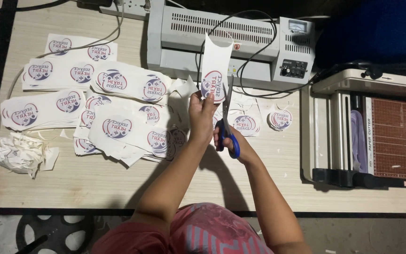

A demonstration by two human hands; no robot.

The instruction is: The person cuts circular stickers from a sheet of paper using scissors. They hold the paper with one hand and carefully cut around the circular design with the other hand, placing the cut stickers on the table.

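My left hand pinches the lower edge of a white paper strip printed with a round red-and-blue emblem, holding it upright over the table. My right hand grips blue-handled scissors; their blades point up along the right side of the emblem, touching the paper. Both hands sit close together in the middle of the view. A small stack of round cut-out emblems lies to the right of the hands.
Several printed sheets spread over the left of the wooden table. A pile of paper scraps lies at far left. A grey laminator with a black cable stands behind; a paper cutter sits at right.
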